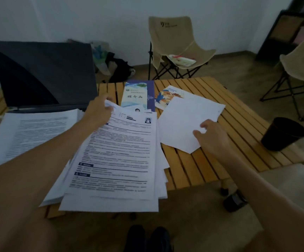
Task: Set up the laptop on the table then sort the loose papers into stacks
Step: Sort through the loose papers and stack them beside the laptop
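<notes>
We judge the loose papers (pixel 114 157) light, limp and slippery sheet on sheet: lifted by one corner they will sag and fan out, so we would take them at an edge with thumb above and fingers below, or square them flat against the table (pixel 238 113) first. The pile lies fanned and uneven just below our left hand (pixel 100 110), whose fingers (pixel 109 104) curl over its far edge and pinch the top sheets there. The sheets are white, printed with dense text, blue section headings and a small portrait photo in the upper corner.

Our right hand (pixel 212 137) rests on a blank white sheet (pixel 187 120) that lies askew, its fingers loosely bent on the paper; we cannot tell whether the thumb is under the edge. Beyond those fingers lie two colourful brochures (pixel 138 95), stiffer, glossier stock by the look of it. To the left of the left fingers stands the laptop (pixel 43 73), lid open, with a thick printed stack (pixel 31 131) lying in front of it.
</notes>
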Tool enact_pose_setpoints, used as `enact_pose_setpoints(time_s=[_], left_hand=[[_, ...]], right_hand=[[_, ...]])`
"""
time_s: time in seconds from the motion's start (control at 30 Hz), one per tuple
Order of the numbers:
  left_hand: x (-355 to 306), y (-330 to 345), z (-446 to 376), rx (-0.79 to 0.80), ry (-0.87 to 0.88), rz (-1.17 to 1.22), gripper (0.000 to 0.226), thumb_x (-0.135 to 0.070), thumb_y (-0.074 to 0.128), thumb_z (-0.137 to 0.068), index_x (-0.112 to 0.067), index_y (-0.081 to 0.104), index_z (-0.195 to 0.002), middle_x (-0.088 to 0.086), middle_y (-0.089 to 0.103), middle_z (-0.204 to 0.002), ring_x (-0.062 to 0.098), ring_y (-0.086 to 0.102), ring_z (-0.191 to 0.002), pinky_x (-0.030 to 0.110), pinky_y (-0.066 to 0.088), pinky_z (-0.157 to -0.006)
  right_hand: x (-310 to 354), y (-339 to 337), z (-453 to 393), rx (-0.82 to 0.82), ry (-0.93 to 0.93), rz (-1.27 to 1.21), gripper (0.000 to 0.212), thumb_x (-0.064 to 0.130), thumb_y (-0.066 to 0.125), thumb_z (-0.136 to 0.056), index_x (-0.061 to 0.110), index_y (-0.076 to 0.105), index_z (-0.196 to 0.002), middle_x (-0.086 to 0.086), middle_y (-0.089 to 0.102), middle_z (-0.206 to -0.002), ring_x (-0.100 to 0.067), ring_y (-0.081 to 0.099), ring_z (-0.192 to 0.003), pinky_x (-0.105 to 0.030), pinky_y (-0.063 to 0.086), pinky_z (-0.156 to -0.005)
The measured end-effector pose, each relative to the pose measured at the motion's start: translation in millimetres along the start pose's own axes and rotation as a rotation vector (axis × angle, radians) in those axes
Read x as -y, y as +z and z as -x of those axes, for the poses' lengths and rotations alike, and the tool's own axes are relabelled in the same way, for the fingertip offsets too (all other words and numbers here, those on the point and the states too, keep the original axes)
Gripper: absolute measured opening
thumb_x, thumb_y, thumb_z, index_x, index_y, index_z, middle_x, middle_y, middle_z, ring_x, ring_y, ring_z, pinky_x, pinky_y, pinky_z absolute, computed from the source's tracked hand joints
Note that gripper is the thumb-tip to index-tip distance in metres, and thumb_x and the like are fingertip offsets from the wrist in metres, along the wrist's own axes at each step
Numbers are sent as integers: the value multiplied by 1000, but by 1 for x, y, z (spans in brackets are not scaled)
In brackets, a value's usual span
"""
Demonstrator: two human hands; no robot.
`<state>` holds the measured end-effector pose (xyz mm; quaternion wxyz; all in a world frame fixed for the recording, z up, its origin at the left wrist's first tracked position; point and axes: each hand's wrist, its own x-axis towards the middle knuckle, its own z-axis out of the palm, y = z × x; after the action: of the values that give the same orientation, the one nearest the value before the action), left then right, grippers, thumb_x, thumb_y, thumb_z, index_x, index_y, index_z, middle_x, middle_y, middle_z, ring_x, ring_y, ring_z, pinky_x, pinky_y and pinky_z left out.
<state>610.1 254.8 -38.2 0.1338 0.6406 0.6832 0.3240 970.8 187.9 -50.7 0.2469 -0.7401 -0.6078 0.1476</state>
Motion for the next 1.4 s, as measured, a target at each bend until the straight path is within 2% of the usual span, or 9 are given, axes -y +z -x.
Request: enact_pose_setpoints(time_s=[0.17,0.37,0.47,0.73,0.9,1.0,1.1,1.23,1.4], left_hand=[[8,18,8,-98,-23,-237,51,-17,57,-90,-17,38,-137,17,46,-135,36,47,-118,46,38,-101],[10,44,34,-23,199,-461,47,-26,46,-96,-13,38,-141,11,44,-144,30,39,-132,46,26,-114],[1,43,38,-48,179,-424,48,-27,49,-95,-14,40,-141,10,46,-143,28,39,-131,44,25,-114],[-123,28,78,254,639,-95,81,-51,72,-79,-27,36,-147,-5,39,-152,15,34,-137,36,28,-113],[-169,-11,68,103,277,247,20,-32,61,-93,-14,67,-99,3,68,-95,17,64,-83,28,50,-70],[-161,-60,54,266,66,595,25,-24,70,-88,-7,69,-106,7,73,-105,26,70,-95,44,56,-88],[-141,-92,58,409,23,656,27,-22,68,-88,-8,70,-111,5,74,-107,25,71,-97,44,56,-88],[-120,-100,68,448,-31,625,18,-18,67,-89,-8,71,-103,3,76,-98,21,73,-87,29,59,-67],[-104,-119,60,575,-38,363,14,-18,71,-87,-16,72,-101,-3,76,-94,15,73,-85,19,56,-65]], right_hand=[[-37,11,-40,85,166,207,102,83,49,-51,16,50,-128,-7,60,-115,-29,59,-105,-45,55,-85],[-17,-4,-41,142,232,-108,48,28,77,-81,7,58,-120,-10,65,-113,-26,63,-101,-44,56,-87],[-10,-13,-28,55,270,-350,25,11,65,-87,3,59,-111,-11,67,-104,-18,60,-77,-30,52,-64],[41,-71,9,147,246,-1187,25,6,50,-98,4,54,-123,-10,71,-100,-19,74,-78,-22,52,-50],[31,-80,21,34,171,-1272,32,43,47,-102,14,54,-116,-10,75,-103,-24,75,-91,-30,58,-65],[4,-84,19,-306,97,-786,57,50,60,-93,21,44,-139,2,56,-135,-17,58,-119,-34,49,-90],[-15,-83,15,-15,9,-988,80,53,69,-86,24,33,-152,0,48,-150,-20,52,-129,-45,43,-105],[-1,-81,22,336,-159,-1142,38,33,56,-99,19,57,-136,-15,61,-133,-38,60,-119,-60,49,-99],[16,-83,32,478,-76,-1088,28,10,65,-90,21,70,-116,-8,68,-120,-27,70,-104,-46,59,-88]])
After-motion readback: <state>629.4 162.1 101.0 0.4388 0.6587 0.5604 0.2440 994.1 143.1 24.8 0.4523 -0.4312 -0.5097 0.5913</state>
